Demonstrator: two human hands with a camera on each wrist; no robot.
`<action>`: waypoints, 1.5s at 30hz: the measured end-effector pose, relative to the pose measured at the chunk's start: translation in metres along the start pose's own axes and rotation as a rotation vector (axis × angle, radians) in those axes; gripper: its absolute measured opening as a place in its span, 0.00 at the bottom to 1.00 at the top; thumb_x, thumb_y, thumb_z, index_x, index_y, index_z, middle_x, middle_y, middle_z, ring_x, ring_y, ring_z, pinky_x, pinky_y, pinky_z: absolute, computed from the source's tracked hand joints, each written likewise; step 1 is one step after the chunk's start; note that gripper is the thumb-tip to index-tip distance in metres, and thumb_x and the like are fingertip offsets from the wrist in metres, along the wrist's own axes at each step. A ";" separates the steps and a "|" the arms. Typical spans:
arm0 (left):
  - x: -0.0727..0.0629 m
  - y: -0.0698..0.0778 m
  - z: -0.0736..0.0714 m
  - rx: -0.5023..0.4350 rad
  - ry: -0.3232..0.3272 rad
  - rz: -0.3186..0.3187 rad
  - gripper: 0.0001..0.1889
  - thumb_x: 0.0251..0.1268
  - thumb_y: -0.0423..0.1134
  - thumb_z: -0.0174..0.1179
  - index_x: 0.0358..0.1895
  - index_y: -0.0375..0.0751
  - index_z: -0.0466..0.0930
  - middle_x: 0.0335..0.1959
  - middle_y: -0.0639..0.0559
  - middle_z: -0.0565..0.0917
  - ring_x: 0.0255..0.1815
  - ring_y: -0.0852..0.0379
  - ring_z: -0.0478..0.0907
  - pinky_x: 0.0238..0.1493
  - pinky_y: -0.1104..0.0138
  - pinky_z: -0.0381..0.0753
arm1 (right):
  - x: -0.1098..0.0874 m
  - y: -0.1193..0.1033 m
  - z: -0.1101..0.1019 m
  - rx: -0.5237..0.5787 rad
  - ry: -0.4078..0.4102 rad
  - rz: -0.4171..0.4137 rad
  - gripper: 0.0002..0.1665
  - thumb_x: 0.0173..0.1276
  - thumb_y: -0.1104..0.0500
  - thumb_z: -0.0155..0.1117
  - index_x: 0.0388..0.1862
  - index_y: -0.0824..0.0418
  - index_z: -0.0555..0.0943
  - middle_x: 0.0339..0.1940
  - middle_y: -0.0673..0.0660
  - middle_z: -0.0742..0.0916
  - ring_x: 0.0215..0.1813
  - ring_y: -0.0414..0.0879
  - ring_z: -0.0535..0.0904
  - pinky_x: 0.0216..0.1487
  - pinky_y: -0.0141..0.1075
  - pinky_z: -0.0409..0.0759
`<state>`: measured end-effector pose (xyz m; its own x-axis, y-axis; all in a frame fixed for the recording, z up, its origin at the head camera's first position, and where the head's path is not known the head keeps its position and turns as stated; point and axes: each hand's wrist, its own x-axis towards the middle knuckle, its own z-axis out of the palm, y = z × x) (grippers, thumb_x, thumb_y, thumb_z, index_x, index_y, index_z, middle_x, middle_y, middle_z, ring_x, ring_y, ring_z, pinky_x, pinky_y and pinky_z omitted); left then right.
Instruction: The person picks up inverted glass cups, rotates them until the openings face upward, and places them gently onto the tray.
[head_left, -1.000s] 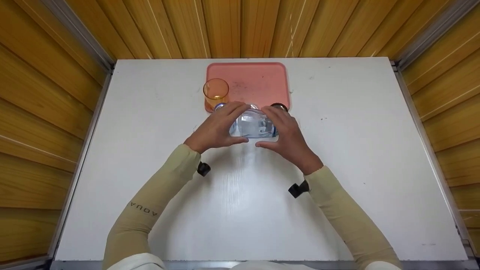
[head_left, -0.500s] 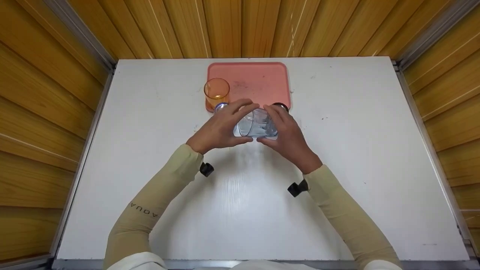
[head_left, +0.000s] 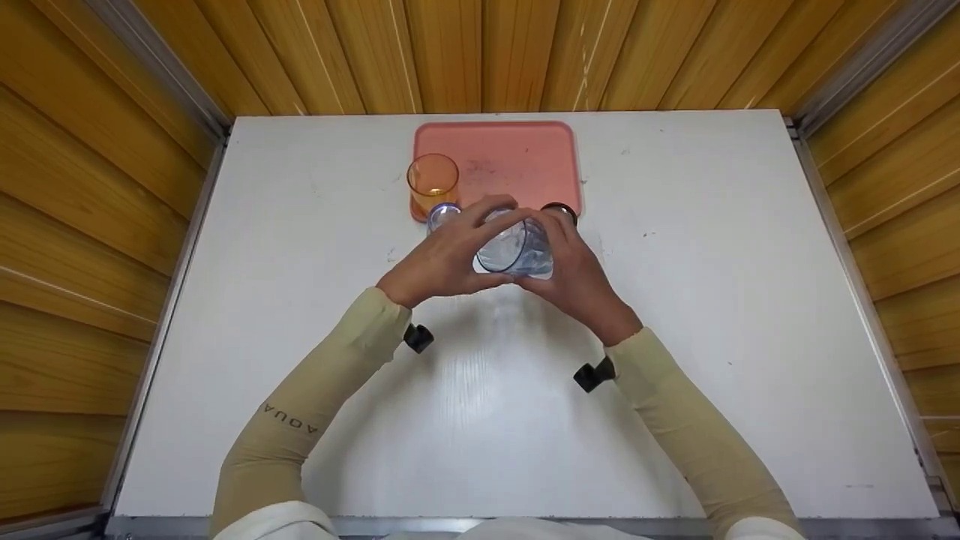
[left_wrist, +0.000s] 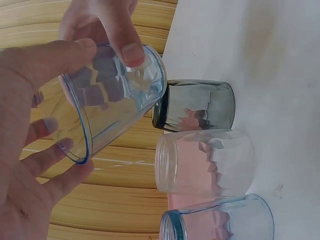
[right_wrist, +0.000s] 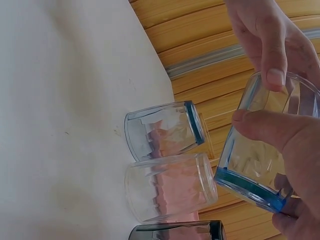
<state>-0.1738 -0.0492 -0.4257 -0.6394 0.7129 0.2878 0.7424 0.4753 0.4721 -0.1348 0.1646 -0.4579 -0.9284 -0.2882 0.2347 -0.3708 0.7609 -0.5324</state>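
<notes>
A transparent blue-tinted cup (head_left: 501, 251) is held off the table, tilted sideways, between two hands. My left hand (head_left: 442, 262) curls round one side of it, thumb and fingers spread over the wall and edge. From the other side my right hand (head_left: 579, 277) grips the same cup, its thumb lying on the wall in the right wrist view. One round end faces up toward the head camera. Beyond the hands stand three upright cups: a blue-rimmed one (left_wrist: 240, 220), a colourless one (left_wrist: 227, 165) and a dark grey one (left_wrist: 215, 107). Hands hide the colourless cup in the head view.
An orange tumbler (head_left: 433, 180) stands at the left side of a pink tray (head_left: 517, 150) at the back of the white table (head_left: 675, 247). Wood-patterned panels (head_left: 480, 60) rise along the back and both sides.
The held cup has turned, so its round end now shows toward the head camera. My left hand has shifted slightly right, and the thumbs have come together. The standing cups and tumbler keep their places.
</notes>
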 end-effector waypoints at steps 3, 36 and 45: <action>0.001 0.000 -0.002 -0.020 -0.016 -0.006 0.46 0.52 0.54 0.71 0.74 0.67 0.55 0.72 0.56 0.62 0.70 0.55 0.65 0.66 0.58 0.75 | -0.001 0.000 0.001 0.013 0.003 0.010 0.53 0.54 0.47 0.76 0.72 0.56 0.57 0.66 0.56 0.67 0.65 0.49 0.69 0.65 0.44 0.76; 0.002 0.008 -0.011 -0.109 0.014 -0.068 0.46 0.51 0.56 0.71 0.73 0.66 0.55 0.73 0.60 0.61 0.71 0.61 0.62 0.68 0.61 0.72 | -0.002 -0.003 0.001 0.146 -0.024 0.075 0.61 0.50 0.43 0.77 0.75 0.54 0.50 0.70 0.54 0.65 0.67 0.47 0.66 0.71 0.43 0.70; 0.002 0.007 -0.012 -0.065 0.024 -0.029 0.44 0.51 0.56 0.71 0.72 0.59 0.60 0.71 0.56 0.64 0.70 0.59 0.63 0.68 0.59 0.71 | -0.003 -0.003 -0.003 0.152 0.012 0.025 0.61 0.52 0.41 0.75 0.76 0.55 0.51 0.72 0.55 0.66 0.72 0.48 0.64 0.73 0.45 0.67</action>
<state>-0.1722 -0.0507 -0.4120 -0.6653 0.6867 0.2929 0.7097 0.4602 0.5334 -0.1310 0.1649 -0.4542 -0.9375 -0.2622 0.2289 -0.3476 0.6708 -0.6551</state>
